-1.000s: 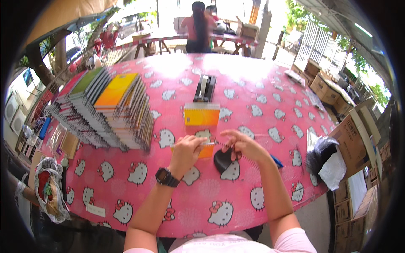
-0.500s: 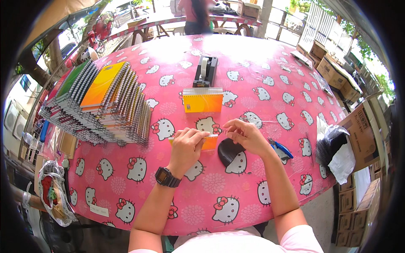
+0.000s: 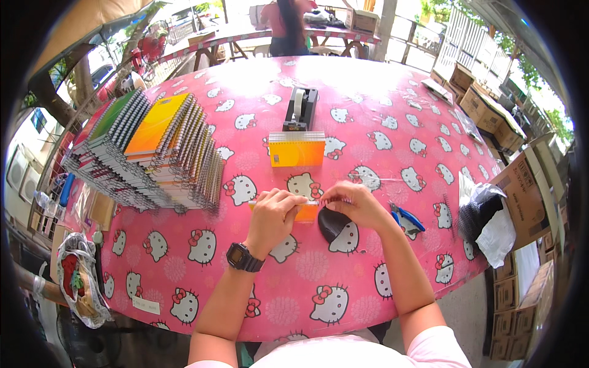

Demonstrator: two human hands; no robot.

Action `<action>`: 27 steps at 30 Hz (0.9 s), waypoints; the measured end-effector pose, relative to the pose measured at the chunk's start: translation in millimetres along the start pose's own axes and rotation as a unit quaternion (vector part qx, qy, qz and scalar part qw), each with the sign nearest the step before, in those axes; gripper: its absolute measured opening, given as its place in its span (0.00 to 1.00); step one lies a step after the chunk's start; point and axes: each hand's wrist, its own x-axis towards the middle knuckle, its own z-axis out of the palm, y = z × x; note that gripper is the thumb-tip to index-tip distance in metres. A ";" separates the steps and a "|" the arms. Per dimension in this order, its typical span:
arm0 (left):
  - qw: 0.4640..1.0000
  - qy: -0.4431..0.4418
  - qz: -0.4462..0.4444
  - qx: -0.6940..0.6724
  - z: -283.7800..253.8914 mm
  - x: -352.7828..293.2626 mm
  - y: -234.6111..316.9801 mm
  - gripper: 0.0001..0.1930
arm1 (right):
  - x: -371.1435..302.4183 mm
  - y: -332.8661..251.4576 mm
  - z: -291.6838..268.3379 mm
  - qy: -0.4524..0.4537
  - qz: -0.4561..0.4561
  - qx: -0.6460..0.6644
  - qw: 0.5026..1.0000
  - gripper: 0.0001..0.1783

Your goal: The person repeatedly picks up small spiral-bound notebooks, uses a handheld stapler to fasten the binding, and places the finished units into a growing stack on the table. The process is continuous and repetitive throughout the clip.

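Holding one orange notebook [image 3: 305,213], one left hand [image 3: 273,218] faces one right hand [image 3: 356,205].

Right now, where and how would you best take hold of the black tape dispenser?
Probably by the long sides of the tape dispenser, pinched across its width from above: its body is long and narrow, and the yellow-orange notebook sits at its near end.

The tablecloth [image 3: 313,267] looks glossy plastic, the held notepad [image 3: 305,213] smooth paper, the box [image 3: 520,197] matt cardboard
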 end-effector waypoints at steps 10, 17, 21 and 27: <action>1.000 -0.022 0.001 -0.012 3.5 -1.8 23.8 0.12 | -5.5 -23.4 8.1 -0.070 0.152 0.076 0.983 0.11; 0.998 0.021 0.039 0.044 5.1 0.6 32.3 0.10 | -17.3 11.7 -5.4 -0.063 0.067 -0.219 0.971 0.23; 0.998 -0.019 0.051 0.018 10.4 -5.8 22.3 0.10 | -15.1 31.4 -8.6 -0.043 0.129 -0.151 0.979 0.23; 0.999 -0.023 0.024 0.013 12.3 -4.9 24.1 0.08 | -20.1 49.1 -28.6 0.139 0.340 -0.268 0.891 0.19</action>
